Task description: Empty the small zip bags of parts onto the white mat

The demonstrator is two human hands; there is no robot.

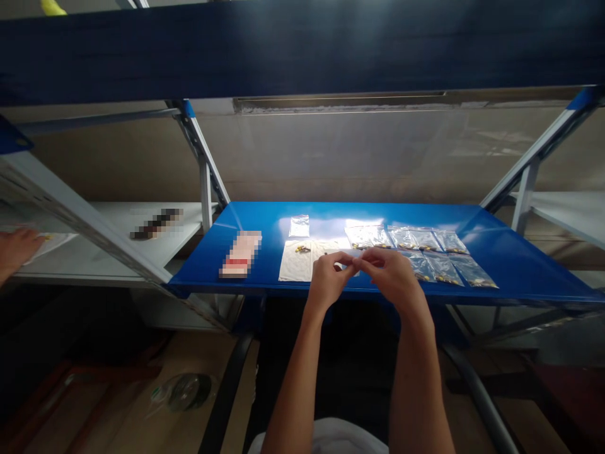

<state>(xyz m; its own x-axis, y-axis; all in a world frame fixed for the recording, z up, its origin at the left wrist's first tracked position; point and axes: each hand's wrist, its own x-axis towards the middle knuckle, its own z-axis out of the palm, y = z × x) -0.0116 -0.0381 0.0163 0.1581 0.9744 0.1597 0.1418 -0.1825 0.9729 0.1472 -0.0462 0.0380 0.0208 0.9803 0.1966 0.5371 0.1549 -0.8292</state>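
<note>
Both of my hands are raised over the front edge of the blue shelf, with fingertips meeting. My left hand (327, 275) and my right hand (391, 272) pinch a small clear plastic bag (351, 253) at its upper edge; fingers hide most of it. Beyond and left of them lies a cream cloth (293, 267), with a small pile of brass-coloured pieces (303, 250) on it. One flat zip bag (299, 226) rests behind the cloth. To the right, several clear zip bags (444, 269) holding small brass-coloured pieces are laid in two rows.
A pixelated pink item (242, 252) lies on the blue shelf (529, 271) at left. Metal posts (208, 148) flank the shelf, and a dark blue beam (302, 50) crosses overhead. Another person's hand (19, 249) is at the white shelf (118, 255) on the far left.
</note>
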